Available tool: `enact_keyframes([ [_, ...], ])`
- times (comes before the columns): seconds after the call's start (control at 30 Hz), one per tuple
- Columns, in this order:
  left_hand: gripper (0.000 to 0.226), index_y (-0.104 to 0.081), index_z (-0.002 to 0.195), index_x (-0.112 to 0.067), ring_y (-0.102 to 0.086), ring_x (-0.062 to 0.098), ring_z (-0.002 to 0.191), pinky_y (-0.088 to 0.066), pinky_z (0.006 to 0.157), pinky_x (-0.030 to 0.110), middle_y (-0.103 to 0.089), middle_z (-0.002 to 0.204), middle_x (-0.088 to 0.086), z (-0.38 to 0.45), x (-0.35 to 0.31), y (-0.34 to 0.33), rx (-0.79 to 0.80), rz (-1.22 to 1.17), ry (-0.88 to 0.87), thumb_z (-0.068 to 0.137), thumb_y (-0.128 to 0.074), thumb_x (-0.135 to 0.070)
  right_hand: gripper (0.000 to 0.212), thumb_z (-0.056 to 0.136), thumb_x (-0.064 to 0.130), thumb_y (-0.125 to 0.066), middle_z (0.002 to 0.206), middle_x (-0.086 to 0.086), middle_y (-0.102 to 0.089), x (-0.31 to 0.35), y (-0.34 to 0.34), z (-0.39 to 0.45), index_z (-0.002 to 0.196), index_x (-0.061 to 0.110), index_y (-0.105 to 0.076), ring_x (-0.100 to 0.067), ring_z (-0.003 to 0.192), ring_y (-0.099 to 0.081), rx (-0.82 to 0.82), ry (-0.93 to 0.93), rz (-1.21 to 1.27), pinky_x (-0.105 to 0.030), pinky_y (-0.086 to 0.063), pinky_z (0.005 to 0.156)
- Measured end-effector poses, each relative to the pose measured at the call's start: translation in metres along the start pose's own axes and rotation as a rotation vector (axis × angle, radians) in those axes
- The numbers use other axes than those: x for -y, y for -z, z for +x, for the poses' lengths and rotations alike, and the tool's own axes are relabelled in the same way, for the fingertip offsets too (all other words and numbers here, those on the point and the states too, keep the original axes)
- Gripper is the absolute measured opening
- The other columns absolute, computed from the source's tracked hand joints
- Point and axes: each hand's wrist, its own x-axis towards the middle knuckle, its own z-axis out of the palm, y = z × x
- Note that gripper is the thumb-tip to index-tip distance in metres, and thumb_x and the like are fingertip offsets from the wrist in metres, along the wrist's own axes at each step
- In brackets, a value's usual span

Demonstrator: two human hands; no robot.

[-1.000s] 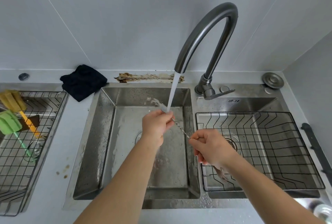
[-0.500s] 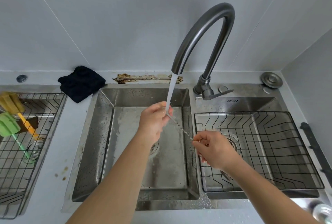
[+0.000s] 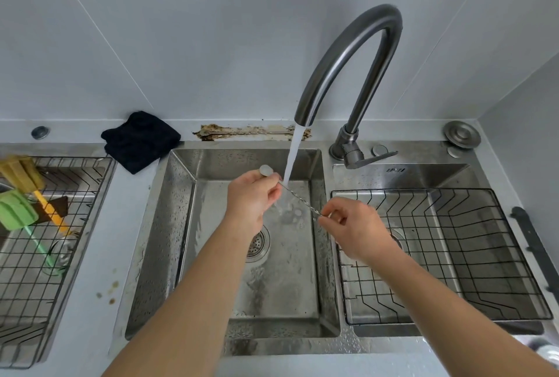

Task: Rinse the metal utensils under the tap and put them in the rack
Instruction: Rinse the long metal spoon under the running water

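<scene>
A thin twisted metal stirrer (image 3: 298, 198) is being held across the stream of water (image 3: 291, 161) that is falling from the tap (image 3: 348, 64) into the middle sink (image 3: 181, 210). Its disc end is being pinched by the curled fingers of the left hand (image 3: 252, 198), just left of the stream, and its other end is being gripped between thumb and fingers of the right hand (image 3: 357, 228), to the right of the stream. The stem is being wetted only where the water is crossing it, so it should probably be slid and turned slowly, and kept low to limit splashing. The wire rack (image 3: 453, 255), right of the stream, is waiting for it.
</scene>
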Motion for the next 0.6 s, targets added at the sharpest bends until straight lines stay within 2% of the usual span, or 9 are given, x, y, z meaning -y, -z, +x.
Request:
enact_keyframes([
  [0.13, 0.006, -0.068, 0.081, -0.004, -0.069, 0.018, 0.070, -0.060, 0.070, 0.028, -0.071, 0.077, 0.012, -0.002, 0.002, 0.001, 0.020, 0.006, 0.027, 0.086, -0.068, -0.002, 0.007, 0.088, 0.029, -0.066, 0.072, 0.002, -0.065, 0.008, -0.006, 0.014, 0.082, 0.025, -0.067, -0.008, 0.061, -0.054, -0.015, -0.023, 0.043, -0.017, -0.042, 0.054],
  [0.23, 0.010, -0.066, 0.082, -0.005, -0.072, 0.020, 0.075, -0.060, 0.073, 0.030, -0.072, 0.079, 0.011, -0.006, 0.002, 0.002, 0.035, -0.009, 0.045, 0.091, -0.064, -0.006, 0.007, 0.088, 0.025, -0.067, 0.072, 0.001, -0.067, 0.019, -0.013, 0.023, 0.084, 0.019, -0.069, -0.010, 0.061, -0.056, -0.023, 0.017, 0.072, -0.021, -0.047, 0.057],
  [0.33, 0.011, -0.066, 0.083, -0.004, -0.072, 0.022, 0.078, -0.061, 0.071, 0.029, -0.071, 0.087, 0.016, 0.001, -0.003, 0.012, -0.017, -0.033, 0.022, 0.093, -0.062, -0.007, 0.006, 0.089, 0.025, -0.066, 0.074, 0.005, -0.067, 0.029, -0.020, 0.034, 0.089, 0.021, -0.071, -0.012, 0.069, -0.062, 0.015, 0.035, 0.076, -0.026, -0.054, 0.067],
  [0.43, 0.009, -0.063, 0.085, -0.002, -0.072, 0.022, 0.082, -0.060, 0.078, 0.033, -0.071, 0.088, 0.014, 0.008, -0.013, 0.024, -0.070, -0.068, 0.001, 0.093, -0.061, -0.006, 0.012, 0.090, 0.024, -0.063, 0.083, 0.011, -0.068, 0.037, -0.024, 0.048, 0.100, 0.024, -0.072, -0.010, 0.081, -0.064, 0.062, 0.038, 0.051, -0.024, -0.053, 0.078],
  [0.5, 0.011, -0.061, 0.084, -0.002, -0.071, 0.021, 0.081, -0.060, 0.077, 0.032, -0.069, 0.086, 0.012, 0.013, -0.020, 0.032, -0.083, -0.099, -0.008, 0.094, -0.058, -0.006, 0.013, 0.091, 0.022, -0.062, 0.087, 0.010, -0.069, 0.041, -0.024, 0.056, 0.100, 0.024, -0.072, -0.010, 0.085, -0.065, 0.088, 0.033, 0.023, -0.024, -0.053, 0.080],
  [0.6, 0.011, -0.059, 0.085, -0.003, -0.070, 0.019, 0.082, -0.060, 0.076, 0.030, -0.068, 0.087, 0.011, 0.018, -0.026, 0.046, -0.117, -0.156, -0.012, 0.096, -0.057, -0.007, 0.016, 0.092, 0.023, -0.059, 0.091, 0.006, -0.073, 0.044, -0.024, 0.065, 0.098, 0.026, -0.073, -0.015, 0.087, -0.067, 0.118, 0.018, -0.033, -0.030, -0.056, 0.080],
])
